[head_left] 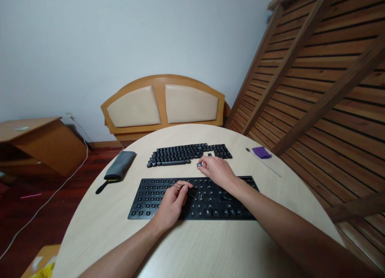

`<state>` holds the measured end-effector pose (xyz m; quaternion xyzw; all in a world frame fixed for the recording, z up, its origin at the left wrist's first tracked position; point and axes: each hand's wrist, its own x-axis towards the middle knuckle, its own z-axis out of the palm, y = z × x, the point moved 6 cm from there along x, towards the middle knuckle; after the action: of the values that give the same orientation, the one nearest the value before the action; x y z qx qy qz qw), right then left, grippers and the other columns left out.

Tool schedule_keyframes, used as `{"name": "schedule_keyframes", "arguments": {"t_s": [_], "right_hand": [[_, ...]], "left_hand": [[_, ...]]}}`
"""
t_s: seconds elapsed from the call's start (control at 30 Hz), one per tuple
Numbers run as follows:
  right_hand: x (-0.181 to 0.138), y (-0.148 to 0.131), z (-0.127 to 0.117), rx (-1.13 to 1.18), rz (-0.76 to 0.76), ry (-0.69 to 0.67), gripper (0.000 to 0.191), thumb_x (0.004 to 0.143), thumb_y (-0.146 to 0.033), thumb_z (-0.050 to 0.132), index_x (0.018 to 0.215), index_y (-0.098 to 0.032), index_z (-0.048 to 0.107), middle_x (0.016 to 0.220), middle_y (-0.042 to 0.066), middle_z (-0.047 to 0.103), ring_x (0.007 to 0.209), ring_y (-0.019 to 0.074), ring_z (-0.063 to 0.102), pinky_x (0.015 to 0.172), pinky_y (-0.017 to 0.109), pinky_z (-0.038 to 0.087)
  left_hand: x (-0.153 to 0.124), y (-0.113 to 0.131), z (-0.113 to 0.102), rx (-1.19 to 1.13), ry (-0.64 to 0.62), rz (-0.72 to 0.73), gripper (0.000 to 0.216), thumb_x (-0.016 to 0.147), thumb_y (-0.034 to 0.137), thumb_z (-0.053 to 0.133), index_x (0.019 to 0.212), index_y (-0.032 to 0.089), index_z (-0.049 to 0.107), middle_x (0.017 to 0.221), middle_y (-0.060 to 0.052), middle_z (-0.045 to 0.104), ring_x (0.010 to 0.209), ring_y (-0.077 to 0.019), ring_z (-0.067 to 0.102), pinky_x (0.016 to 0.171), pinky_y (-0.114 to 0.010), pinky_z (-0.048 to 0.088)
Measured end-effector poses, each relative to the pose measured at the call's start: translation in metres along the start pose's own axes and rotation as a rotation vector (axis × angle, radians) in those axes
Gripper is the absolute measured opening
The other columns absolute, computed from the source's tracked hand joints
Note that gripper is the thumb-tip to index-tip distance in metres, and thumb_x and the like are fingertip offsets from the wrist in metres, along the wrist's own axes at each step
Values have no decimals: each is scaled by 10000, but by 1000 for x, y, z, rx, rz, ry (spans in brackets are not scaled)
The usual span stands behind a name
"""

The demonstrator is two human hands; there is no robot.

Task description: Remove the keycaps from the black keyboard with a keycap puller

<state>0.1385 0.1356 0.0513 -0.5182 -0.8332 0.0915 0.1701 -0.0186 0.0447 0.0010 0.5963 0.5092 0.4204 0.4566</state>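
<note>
A black keyboard (150, 197) lies flat at the front of the table, with most of its key sockets bare and a few keycaps on its near right part. My left hand (173, 199) rests over its middle, fingers curled around a thin wire tool (192, 193) that looks like a keycap puller; most of it is hidden. Beyond the keyboard, my right hand (217, 171) pinches a small dark keycap (199, 165) between thumb and fingers, close to the tabletop. Loose black keycaps (177, 153) stand behind, laid out in keyboard rows, with a gap toward the right.
On the round pale table (204, 246), a grey pouch (122, 165) lies left. At right are a purple cloth (261, 152) and a thin stick with a dark tip (264, 162). A headboard (162, 105) stands behind, wooden slats (315, 89) at right.
</note>
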Motion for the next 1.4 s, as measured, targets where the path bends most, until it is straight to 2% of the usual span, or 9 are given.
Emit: {"name": "schedule_keyframes", "arguments": {"t_s": [0.1, 0.27, 0.67, 0.87, 1.0, 1.13, 1.2, 1.3, 1.4], "right_hand": [[21, 0, 11, -159, 63, -62, 211, 926, -299, 580, 1099, -232, 679, 996, 62, 745, 938, 221, 684, 770, 277, 464], [35, 0, 25, -201, 106, -84, 230, 929, -260, 550, 1120, -222, 672, 1021, 98, 743, 991, 252, 681, 817, 313, 473], [40, -5, 37, -188, 109, -87, 229, 939, -241, 534, 1128, -234, 662, 1021, 89, 744, 987, 249, 690, 821, 319, 477], [37, -5, 33, -158, 106, -71, 248, 913, -256, 579, 1152, -242, 645, 1028, 66, 747, 976, 235, 690, 798, 303, 477], [16, 2, 16, -126, 114, -45, 266, 895, -259, 605, 1159, -245, 641, 1002, 40, 750, 966, 221, 689, 766, 288, 476], [-26, 6, -6, 32, 34, -8, 130, 903, -273, 600, 986, -234, 693, 919, 22, 744, 868, 195, 682, 726, 288, 475], [-50, 0, -14, 98, -124, -15, 85, 887, -282, 634, 890, -225, 697, 887, 28, 726, 876, 199, 657, 764, 307, 477], [-81, -7, -18, 188, -359, -53, 126, 855, -345, 697, 867, -219, 691, 920, 44, 703, 948, 212, 624, 860, 351, 469], [-97, -8, -19, 239, -479, -40, 181, 810, -365, 747, 896, -217, 687, 1040, 56, 684, 1091, 234, 583, 980, 400, 427]], "left_hand": [[1, -1, 1, 3, -13, -3, 533, 947, 593, 431, 1084, 109, 606, 616, 56, 397, 558, -123, 390, 541, -240, 298], [1, 0, 1, 5, -20, -4, 520, 949, 589, 429, 1075, 114, 601, 622, 54, 407, 562, -125, 392, 542, -241, 298], [0, 1, 2, -1, -24, -4, 519, 942, 590, 440, 1082, 119, 608, 601, 61, 398, 555, -127, 389, 540, -240, 292], [0, 1, 2, -23, -21, -2, 529, 941, 602, 433, 1076, 119, 602, 592, 62, 399, 551, -125, 388, 533, -239, 287], [-1, 2, 2, -41, -20, -11, 527, 930, 610, 449, 1056, 124, 608, 582, 66, 392, 534, -118, 373, 517, -236, 269], [-2, 5, 2, -30, -29, -5, 518, 935, 599, 449, 1037, 122, 624, 571, 61, 411, 526, -116, 384, 518, -234, 277], [-2, 6, 3, -21, -52, 5, 501, 941, 583, 452, 1014, 122, 635, 571, 54, 432, 524, -115, 403, 520, -234, 288], [-4, 6, 5, -13, -87, 6, 498, 936, 583, 464, 978, 120, 641, 555, 46, 462, 500, -111, 424, 501, -230, 290], [-4, 4, 7, -7, -113, -6, 500, 925, 594, 472, 938, 121, 635, 516, 52, 466, 449, -101, 417, 466, -220, 279]]}}
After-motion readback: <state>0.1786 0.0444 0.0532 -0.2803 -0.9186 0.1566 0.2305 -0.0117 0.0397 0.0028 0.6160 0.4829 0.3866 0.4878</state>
